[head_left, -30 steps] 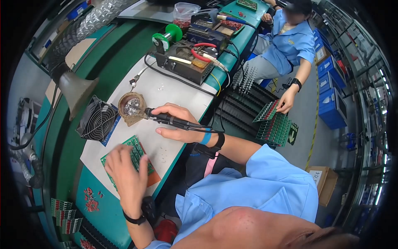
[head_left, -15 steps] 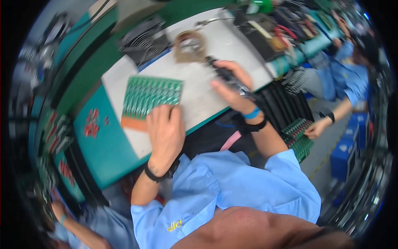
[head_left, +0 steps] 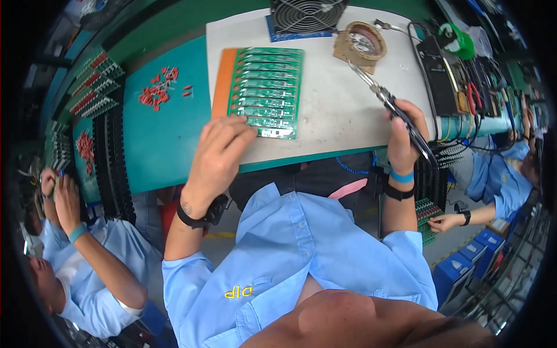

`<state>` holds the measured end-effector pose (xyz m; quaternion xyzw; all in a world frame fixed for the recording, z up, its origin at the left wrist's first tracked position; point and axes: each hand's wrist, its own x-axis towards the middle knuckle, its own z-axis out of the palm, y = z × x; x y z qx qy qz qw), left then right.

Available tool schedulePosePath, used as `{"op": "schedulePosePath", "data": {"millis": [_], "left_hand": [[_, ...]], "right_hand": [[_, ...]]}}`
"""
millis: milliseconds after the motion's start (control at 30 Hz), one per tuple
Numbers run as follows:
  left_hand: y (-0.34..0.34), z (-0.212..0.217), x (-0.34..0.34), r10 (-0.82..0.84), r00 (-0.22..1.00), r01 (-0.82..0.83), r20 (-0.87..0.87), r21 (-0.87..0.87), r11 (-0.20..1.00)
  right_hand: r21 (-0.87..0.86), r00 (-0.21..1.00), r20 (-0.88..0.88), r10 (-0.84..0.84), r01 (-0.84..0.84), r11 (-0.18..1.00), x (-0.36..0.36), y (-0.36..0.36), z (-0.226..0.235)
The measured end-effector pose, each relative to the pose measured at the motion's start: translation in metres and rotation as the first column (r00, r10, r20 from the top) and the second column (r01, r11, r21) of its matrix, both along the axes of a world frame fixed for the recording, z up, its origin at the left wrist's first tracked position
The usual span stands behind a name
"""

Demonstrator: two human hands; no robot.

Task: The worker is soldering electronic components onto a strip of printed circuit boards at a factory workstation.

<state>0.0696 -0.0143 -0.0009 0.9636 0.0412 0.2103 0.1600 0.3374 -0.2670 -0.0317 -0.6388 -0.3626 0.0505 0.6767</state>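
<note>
A green circuit board panel made of several narrow strips lies on the white work surface, with an orange strip along its left side. My left hand has its fingers curled at the panel's near left corner, covering that corner. Farther right, my right hand is wrapped round a black-handled tool with a slim metal end. That end points up and left, close to a round brown holder containing silvery bits; whether it touches cannot be made out.
Loose red parts lie on the green mat at left. A fan stands at the back. Tools and cables surround a black box at right. Co-workers sit on both sides, one's hand on another board.
My view has turned and shifted, so the bench appears rotated. My left hand stays at the panel's near edge. My right hand keeps hold of the tool, now sharper in view.
</note>
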Motion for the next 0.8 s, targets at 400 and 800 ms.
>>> {"op": "schedulePosePath", "data": {"millis": [400,800], "left_hand": [[0.021,-0.017,0.005,0.263,0.945,-0.209,0.195,-0.257,0.943],[0.020,-0.025,0.004,0.298,0.944,-0.265,0.143,-0.213,0.940]], "right_hand": [[-0.179,0.905,0.001,0.425,-0.418,0.890,-0.061,0.000,0.045],[-0.241,0.892,0.018,0.451,-0.434,0.868,-0.066,0.006,0.037]]}}
